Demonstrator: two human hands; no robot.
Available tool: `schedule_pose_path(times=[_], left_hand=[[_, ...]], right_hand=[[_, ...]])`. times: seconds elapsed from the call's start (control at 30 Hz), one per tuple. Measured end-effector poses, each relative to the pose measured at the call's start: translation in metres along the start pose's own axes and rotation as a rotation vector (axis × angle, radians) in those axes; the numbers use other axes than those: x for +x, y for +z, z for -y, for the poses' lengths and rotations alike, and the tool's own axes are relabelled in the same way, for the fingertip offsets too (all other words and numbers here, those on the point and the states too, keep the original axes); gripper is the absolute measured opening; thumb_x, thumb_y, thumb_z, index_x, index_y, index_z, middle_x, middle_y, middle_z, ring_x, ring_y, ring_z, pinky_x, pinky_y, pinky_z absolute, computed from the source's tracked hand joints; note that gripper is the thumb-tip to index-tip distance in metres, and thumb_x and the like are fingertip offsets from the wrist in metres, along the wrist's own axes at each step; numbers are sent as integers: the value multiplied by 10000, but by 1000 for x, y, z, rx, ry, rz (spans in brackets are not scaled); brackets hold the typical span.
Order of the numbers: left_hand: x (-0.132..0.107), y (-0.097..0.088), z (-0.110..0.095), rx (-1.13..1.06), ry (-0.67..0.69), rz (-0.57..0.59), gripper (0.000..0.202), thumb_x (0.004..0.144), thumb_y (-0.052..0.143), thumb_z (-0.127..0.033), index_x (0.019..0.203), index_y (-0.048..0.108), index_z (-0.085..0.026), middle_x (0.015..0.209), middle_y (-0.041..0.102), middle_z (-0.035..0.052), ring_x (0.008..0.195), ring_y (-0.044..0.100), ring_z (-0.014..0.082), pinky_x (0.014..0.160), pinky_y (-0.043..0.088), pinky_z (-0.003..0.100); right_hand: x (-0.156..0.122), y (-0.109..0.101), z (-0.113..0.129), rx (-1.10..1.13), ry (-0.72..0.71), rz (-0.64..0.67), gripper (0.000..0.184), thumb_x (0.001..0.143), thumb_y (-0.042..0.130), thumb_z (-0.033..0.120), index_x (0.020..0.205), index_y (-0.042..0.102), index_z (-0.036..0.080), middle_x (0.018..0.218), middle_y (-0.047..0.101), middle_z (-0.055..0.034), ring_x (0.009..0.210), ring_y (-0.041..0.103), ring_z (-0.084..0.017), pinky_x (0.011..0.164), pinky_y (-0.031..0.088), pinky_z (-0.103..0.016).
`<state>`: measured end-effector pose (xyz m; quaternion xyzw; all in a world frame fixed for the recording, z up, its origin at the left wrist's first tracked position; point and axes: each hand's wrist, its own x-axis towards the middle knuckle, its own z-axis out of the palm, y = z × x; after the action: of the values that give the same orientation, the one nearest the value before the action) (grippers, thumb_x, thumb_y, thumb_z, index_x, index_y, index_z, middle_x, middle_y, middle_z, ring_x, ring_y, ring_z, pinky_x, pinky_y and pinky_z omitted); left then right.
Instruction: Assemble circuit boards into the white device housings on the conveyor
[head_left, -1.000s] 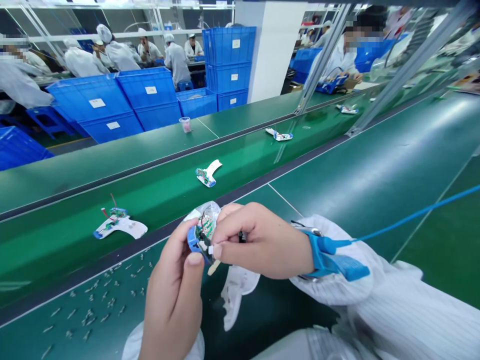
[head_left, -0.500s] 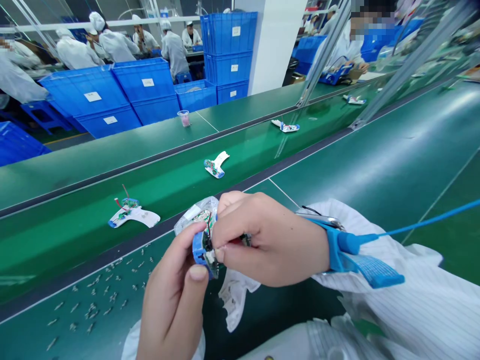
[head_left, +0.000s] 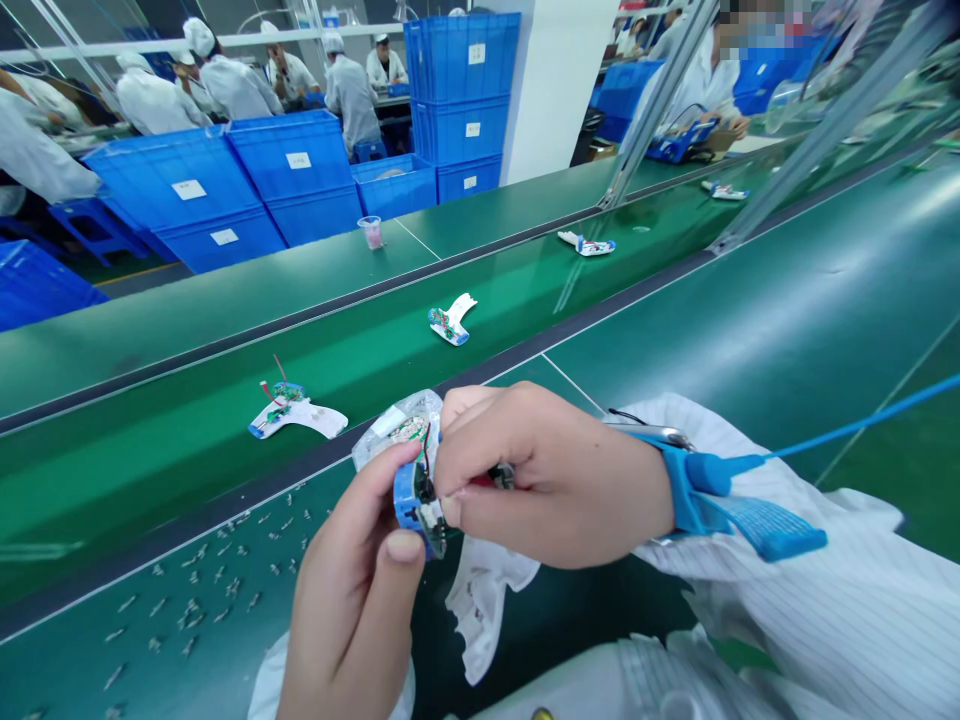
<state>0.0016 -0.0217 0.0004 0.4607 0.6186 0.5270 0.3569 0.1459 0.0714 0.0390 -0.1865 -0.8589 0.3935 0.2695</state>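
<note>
My left hand (head_left: 352, 610) grips a small device half-shell (head_left: 411, 470) with a blue rim, a circuit board and thin red and black wires inside. Its white handle part (head_left: 480, 600) hangs down below my hands. My right hand (head_left: 551, 475) is closed in a pinch at the shell's edge, fingertips pressed on a small white part by the board. A blue anti-static strap (head_left: 720, 495) circles my right wrist, and its blue cord runs off to the right.
Several small screws (head_left: 191, 600) lie scattered on the green bench at left. Three similar white and blue assemblies (head_left: 296, 412) (head_left: 452, 320) (head_left: 589, 244) ride the green conveyor belt beyond. A small cup (head_left: 370, 232) stands on the far bench. Blue crates (head_left: 225, 185) and workers in white fill the background.
The assemblies on the belt have travelled to the right. My right hand's fingers have closed in tighter over the shell's board; my left hand keeps its grip.
</note>
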Motion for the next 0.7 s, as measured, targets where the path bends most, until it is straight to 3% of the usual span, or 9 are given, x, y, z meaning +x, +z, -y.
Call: schedule_pose_path(times=[0.3,0.43,0.57,0.7], left_hand=[[1,1,0,24,-14,18,454,823,552,-557,1160,644,-267,1105,687,75,911,658,274,700,510,332],[2,-3,3,49,21,50,392,849,539,-528,1161,638,-313,1144,677,37,902,651,239,657,487,295],[3,-6,6,168,141,85,326,907,487,-445,1198,603,-354,1189,664,-5,1021,632,221,763,483,280],[4,-8,5,336,230,148,358,928,446,-395,1265,549,-332,1322,591,18,1138,599,245,842,493,294]], right_hand=[[-1,-1,2,-25,13,11,282,752,432,56,500,395,178,504,459,39,555,357,-84,691,379,-244],[-1,0,1,-42,26,19,292,752,432,59,494,372,180,495,429,38,555,351,-88,675,375,-248],[0,0,1,-53,25,31,310,753,417,65,482,326,184,479,383,42,538,327,-87,683,375,-249],[0,0,1,-74,24,39,310,732,411,58,489,264,182,473,355,44,533,299,-84,676,357,-247]])
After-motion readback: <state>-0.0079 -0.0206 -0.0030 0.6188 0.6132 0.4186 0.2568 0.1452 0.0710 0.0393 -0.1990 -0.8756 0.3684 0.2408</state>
